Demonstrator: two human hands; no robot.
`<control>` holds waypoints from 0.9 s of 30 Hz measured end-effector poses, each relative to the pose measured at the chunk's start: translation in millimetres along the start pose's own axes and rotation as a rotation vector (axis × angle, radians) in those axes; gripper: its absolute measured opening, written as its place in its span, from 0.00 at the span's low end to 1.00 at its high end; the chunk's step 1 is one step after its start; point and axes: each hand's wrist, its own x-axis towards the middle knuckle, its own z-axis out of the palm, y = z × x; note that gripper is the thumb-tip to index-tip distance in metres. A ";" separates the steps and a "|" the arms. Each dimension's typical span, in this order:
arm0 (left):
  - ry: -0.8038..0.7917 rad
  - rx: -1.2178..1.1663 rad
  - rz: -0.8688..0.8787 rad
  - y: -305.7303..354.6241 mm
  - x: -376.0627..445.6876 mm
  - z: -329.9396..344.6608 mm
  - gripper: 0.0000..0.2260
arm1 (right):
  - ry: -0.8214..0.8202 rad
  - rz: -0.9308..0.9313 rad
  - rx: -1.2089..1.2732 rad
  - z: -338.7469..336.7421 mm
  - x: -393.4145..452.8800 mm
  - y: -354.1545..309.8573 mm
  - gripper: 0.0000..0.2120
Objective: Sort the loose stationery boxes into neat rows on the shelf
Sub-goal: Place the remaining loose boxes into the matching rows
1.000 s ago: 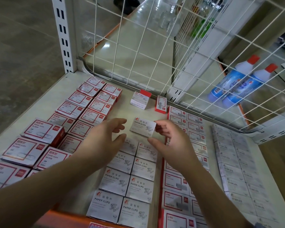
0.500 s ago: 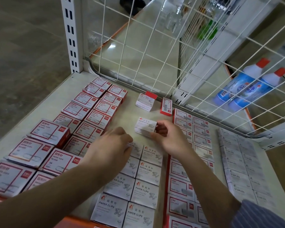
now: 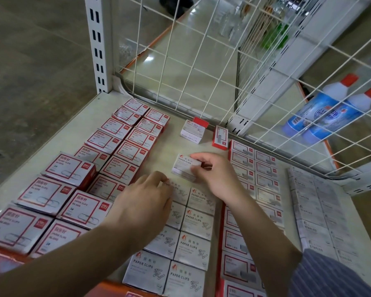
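Nearest the shelf's front edge, the two-wide column of grey paper-clip boxes (image 3: pixel 181 249) is lying flat, labels up, running away from the person toward the wire back. It is flanked by larger red-framed boxes (image 3: pixel 81 209) on the left and a red-and-white column (image 3: pixel 240 243) on the right.

The left hand (image 3: pixel 146 202) is resting palm down over the far left end of the grey column, fingers laid over the last box there. They look loosely bent, and no box is visibly pinched; grip judged released, pressing or steadying only.

Just beyond it, the right hand (image 3: pixel 214 176) is grasping the loose paper-clip box (image 3: pixel 185 167): thumb along the box's near edge, fingers curled over its far right corner. The box is sitting just off the far end of the column, tilted. Whether its lower edge is touching the shelf (image 3: pixel 107 101) cannot be told.

Key relation: the open slot is lying immediately near-side of the held box, at the head of the right-hand grey file, beside the left hand's fingertips. The box's long axis is running left-right and slightly skewed against the row. Judgement: the coming move calls for a small twist to square it, then a short pull toward the person. The right hand is the nearer one and is already holding.

Farther back, two strays are standing apart near the mesh (image 3: pixel 191 61): a red-lidded white box (image 3: pixel 194 130) and a narrow red box (image 3: pixel 220 137) on edge.
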 end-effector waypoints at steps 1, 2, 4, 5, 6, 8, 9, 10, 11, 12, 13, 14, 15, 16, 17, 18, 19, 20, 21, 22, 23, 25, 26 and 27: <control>-0.009 0.011 0.006 0.2 -1.1 -0.4 0.17 | -0.013 -0.005 -0.006 1.1 -1.1 -1.6 0.16; -0.020 0.018 0.012 0.0 -2.2 -0.2 0.17 | -0.026 -0.009 -0.008 1.7 -2.8 -2.9 0.16; -0.043 0.027 0.028 -0.5 -4.1 0.1 0.17 | -0.050 -0.012 0.006 1.8 -6.6 -4.2 0.15; -0.054 0.030 0.032 -1.0 -4.8 0.3 0.17 | -0.059 -0.017 0.010 2.0 -8.0 -4.7 0.15; -0.065 0.033 0.033 -1.5 -5.4 0.8 0.17 | -0.065 -0.022 0.004 1.9 -9.3 -5.1 0.15; -0.078 0.042 0.032 -2.1 -6.1 1.6 0.18 | -0.072 -0.024 -0.008 2.1 -11.2 -6.0 0.14; -0.080 0.045 0.031 -2.0 -6.1 1.8 0.19 | -0.075 -0.020 -0.008 2.1 -12.0 -6.4 0.14; -0.079 0.045 0.028 -2.0 -6.0 1.9 0.19 | -0.078 -0.016 -0.007 2.1 -12.7 -6.7 0.14; -0.075 0.043 0.026 -1.9 -5.8 1.9 0.19 | -0.082 -0.013 -0.005 2.0 -13.3 -6.8 0.14; -0.069 0.041 0.027 -2.0 -5.3 1.7 0.18 | -0.083 -0.011 -0.005 2.0 -13.8 -6.7 0.14; -0.063 0.041 0.028 -2.0 -5.0 1.6 0.18 | -0.084 -0.009 -0.005 1.9 -14.0 -6.4 0.15; -0.061 0.042 0.030 -2.1 -4.5 1.5 0.18 | -0.084 -0.009 -0.006 1.9 -14.1 -6.1 0.15; -0.062 0.041 0.031 -2.0 -4.0 1.4 0.18 | -0.085 -0.009 -0.008 1.9 -14.0 -5.5 0.15; -0.064 0.039 0.032 -1.7 -3.4 1.1 0.18 | -0.085 -0.009 -0.008 1.8 -13.9 -5.2 0.15; -0.067 0.037 0.031 -1.3 -2.9 0.7 0.17 | -0.087 -0.009 -0.006 1.8 -13.9 -4.9 0.15; -0.070 0.036 0.029 -0.9 -2.6 0.2 0.17 | -0.088 -0.010 -0.002 1.8 -14.1 -4.8 0.14; -0.072 0.035 0.026 -0.4 -2.3 -0.1 0.17 | -0.087 -0.012 0.002 1.9 -14.1 -4.4 0.14; -0.071 0.035 0.024 -0.2 -2.3 -0.4 0.17 | -0.083 -0.018 0.002 2.2 -13.8 -3.8 0.14; -0.069 0.033 0.023 0.2 -2.3 -0.7 0.17 | -0.078 -0.023 -0.001 2.6 -13.4 -3.0 0.15; -0.068 0.029 0.022 0.5 -2.2 -0.9 0.17 | -0.074 -0.027 -0.005 2.8 -13.2 -2.5 0.15; -0.067 0.023 0.020 0.7 -2.3 -0.9 0.17 | -0.072 -0.028 -0.005 3.0 -13.2 -2.2 0.15; -0.066 0.015 0.019 1.0 -2.0 -0.9 0.17 | -0.072 -0.027 0.001 3.7 -13.1 -1.9 0.15; -0.064 0.013 0.020 1.2 -1.8 -0.9 0.17 | -0.071 -0.028 0.002 4.0 -13.1 -2.0 0.15; -0.061 0.011 0.020 1.1 -1.6 -0.7 0.17 | -0.070 -0.027 0.001 4.3 -13.0 -2.1 0.15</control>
